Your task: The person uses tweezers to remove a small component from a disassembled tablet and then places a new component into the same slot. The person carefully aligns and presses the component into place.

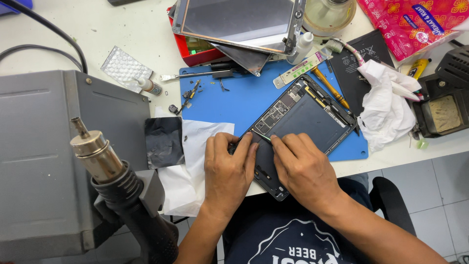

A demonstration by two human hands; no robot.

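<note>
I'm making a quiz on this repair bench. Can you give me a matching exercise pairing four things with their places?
Things:
1. opened tablet
2. hot-air nozzle
3. crumpled white cloth
4. bubble wrap piece

Places:
A. right of the blue mat
B. under both hands
C. near left, on a grey box
D. far left of the mat

Pairs: 1-B, 2-C, 3-A, 4-D

Both arms come up from the bottom, from about 6 o'clock. The left hand [227, 171] lies flat, palm down, with its fingers pointing to 12 o'clock and bent a little at the tips. The right hand [303, 168] sits just beside it, pointing to about 10 o'clock. Its fingertips [274, 140] are pinched close together. The two hands almost touch.
</note>
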